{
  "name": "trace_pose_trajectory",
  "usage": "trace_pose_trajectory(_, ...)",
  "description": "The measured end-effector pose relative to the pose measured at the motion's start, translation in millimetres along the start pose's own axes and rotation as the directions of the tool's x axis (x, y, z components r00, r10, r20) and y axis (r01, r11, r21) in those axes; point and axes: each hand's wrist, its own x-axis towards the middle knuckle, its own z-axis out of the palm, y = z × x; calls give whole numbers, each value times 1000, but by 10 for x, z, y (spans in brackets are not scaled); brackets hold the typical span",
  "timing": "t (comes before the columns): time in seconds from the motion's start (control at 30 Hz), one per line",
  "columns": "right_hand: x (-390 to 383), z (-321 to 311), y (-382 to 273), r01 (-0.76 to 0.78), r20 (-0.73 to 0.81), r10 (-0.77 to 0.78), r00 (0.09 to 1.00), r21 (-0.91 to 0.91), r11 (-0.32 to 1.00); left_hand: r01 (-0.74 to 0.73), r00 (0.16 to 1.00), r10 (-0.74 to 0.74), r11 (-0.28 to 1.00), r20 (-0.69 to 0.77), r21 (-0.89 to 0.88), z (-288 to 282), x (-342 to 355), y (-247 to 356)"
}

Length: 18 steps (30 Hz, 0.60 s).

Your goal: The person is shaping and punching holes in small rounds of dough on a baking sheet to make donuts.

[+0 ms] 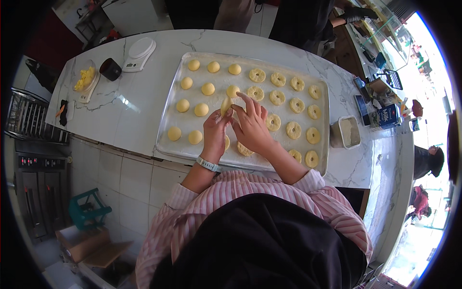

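A marble-patterned countertop [115, 111] is spreading beneath everything, and a rimmed metal baking tray [219, 78] is lying on it before the person. A tub of pale powder [335, 137] is standing just right of the tray, while a white kitchen scale [139, 55] is sitting beyond its far left corner. Over the tray, the left hand [216, 130] is holding its fingers narrow around a piece of dough; the right hand [252, 126] is meeting it there, forefinger extended and other fingers bending, though I cannot tell whether they are gripping. A black cup [110, 69] is standing left of the scale. Flattened dough rings [313, 130] are filling the tray's right side. The held dough piece [225, 105] is hanging between both hands, above the tray's middle. Round dough balls [208, 89] are resting in spaced rows at left.
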Motion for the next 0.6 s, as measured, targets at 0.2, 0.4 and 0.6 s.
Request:
trace_pose_trajectory(0.2, 39, -108, 101, -2, 47, -11, 999, 266, 964, 12, 997, -16, 998, 71, 64, -3, 1, 213)
trace_pose_trajectory(0.4, 173, -112, 84, -319, 224, 244, 944, 808, 495, 10, 988, -25, 996, 156, 94, -103, -113, 344)
trace_pose_trajectory(0.6, 148, -106, 31, -189, 112, 157, 981, 725, 663, -118, 992, 113, 989, 57, 89, -70, -193, 444)
